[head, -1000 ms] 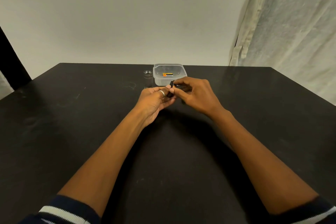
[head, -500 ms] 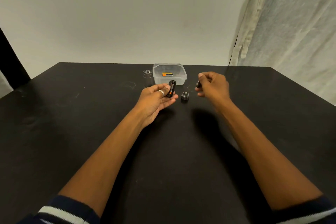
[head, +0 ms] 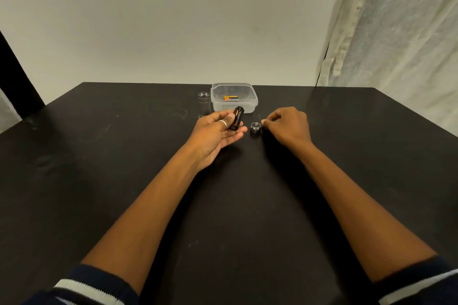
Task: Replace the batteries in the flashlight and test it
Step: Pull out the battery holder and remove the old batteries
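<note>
Battery holder (head: pixel 237 118) in left hand (head: pixel 218 135) (cap (head: pixel 255 127) beside right hand (head: pixel 287 125))

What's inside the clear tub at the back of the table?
What looks like an orange-and-black battery lies flat in the clear tub. The battery holder in the left hand covers part of the near wall, so anything low behind it is hidden.

Soft, dim, even light, faint shadows on the black table (head: pixel 104 181), wide-angle edge bowing.

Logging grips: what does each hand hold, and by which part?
The left hand pinches the battery holder by its lower half; whether the right hand holds anything cannot be told.
</note>
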Available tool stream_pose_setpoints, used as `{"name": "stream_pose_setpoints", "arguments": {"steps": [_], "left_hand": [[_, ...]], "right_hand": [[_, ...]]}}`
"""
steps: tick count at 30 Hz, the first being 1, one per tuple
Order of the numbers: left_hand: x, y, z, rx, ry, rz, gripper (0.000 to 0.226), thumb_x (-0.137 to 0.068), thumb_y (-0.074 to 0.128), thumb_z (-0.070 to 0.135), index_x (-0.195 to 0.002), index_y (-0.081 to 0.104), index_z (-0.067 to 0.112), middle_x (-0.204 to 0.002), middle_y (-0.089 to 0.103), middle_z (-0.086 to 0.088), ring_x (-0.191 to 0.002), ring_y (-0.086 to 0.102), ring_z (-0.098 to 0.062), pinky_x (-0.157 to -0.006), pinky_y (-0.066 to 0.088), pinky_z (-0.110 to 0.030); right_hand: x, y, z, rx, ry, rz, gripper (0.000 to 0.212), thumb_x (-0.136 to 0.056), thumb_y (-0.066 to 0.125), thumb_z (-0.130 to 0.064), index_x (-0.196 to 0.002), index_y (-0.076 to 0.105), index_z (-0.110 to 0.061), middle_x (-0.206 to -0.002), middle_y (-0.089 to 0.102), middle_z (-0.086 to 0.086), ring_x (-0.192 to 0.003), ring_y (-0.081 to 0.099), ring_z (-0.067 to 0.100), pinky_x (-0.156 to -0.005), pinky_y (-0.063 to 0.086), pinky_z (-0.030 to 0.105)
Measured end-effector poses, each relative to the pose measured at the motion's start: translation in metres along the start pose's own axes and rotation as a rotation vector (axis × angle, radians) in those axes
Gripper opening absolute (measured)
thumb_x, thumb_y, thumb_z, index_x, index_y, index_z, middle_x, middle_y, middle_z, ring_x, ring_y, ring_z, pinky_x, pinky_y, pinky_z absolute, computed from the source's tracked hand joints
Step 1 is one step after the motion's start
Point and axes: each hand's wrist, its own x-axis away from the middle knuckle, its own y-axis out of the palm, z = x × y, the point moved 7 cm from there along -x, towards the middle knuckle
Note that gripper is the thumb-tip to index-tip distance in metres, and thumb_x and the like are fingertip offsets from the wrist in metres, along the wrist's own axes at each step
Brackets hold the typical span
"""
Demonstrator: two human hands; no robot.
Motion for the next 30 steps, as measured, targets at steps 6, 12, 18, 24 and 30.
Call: {"name": "stream_pose_setpoints", "arguments": {"steps": [6,12,18,24,30], "left_hand": [[0.002,0.001,0.001,0.003,0.002,-0.006,0.018,-0.103,0.055,0.01,-0.12,0.062,0.008,-0.107,0.074,-0.02,-0.093,0.077,-0.027,-0.074,0.063,-0.029],[0.003,0.001,0.003,-0.002,0.005,-0.009,0.015,-0.103,0.054,0.009,-0.115,0.063,0.01,-0.112,0.071,-0.022,-0.092,0.077,-0.026,-0.075,0.063,-0.029],[0.004,0.001,0.002,-0.007,0.002,-0.008,0.015,-0.104,0.053,0.009,-0.115,0.062,0.011,-0.113,0.071,-0.022,-0.093,0.077,-0.026,-0.074,0.063,-0.029],[0.004,0.003,0.003,-0.015,0.002,-0.028,0.016,-0.105,0.05,0.011,-0.117,0.061,0.009,-0.115,0.071,-0.022,-0.095,0.077,-0.026,-0.074,0.063,-0.029],[0.006,0.006,0.002,-0.009,-0.005,-0.089,0.022,-0.107,0.046,0.013,-0.119,0.064,0.011,-0.108,0.076,-0.018,-0.099,0.076,-0.028,-0.074,0.062,-0.029]], "right_hand": [[0.001,-0.005,-0.003,-0.021,-0.024,0.001,0.02,-0.095,0.067,-0.027,-0.08,0.077,-0.017,-0.075,0.069,-0.006,-0.083,0.069,0.017,-0.08,0.056,0.032],[0.004,-0.002,-0.008,-0.045,-0.05,-0.046,0.016,-0.09,0.064,-0.013,-0.085,0.08,-0.015,-0.071,0.068,-0.008,-0.076,0.068,0.013,-0.076,0.058,0.028],[0.004,-0.004,-0.007,-0.047,-0.04,-0.028,0.017,-0.094,0.064,-0.016,-0.085,0.078,-0.014,-0.08,0.074,-0.002,-0.077,0.07,0.011,-0.074,0.057,0.028],[0.008,-0.018,-0.033,-0.273,-0.171,0.008,0.013,-0.094,0.069,-0.029,-0.101,0.079,-0.024,-0.084,0.073,-0.017,-0.081,0.067,-0.004,-0.074,0.048,0.012],[0.016,0.002,-0.054,-0.527,-0.183,-0.252,0.027,-0.096,0.07,-0.014,-0.123,0.071,-0.011,-0.114,0.075,0.005,-0.102,0.07,0.008,-0.088,0.054,0.016]]}}
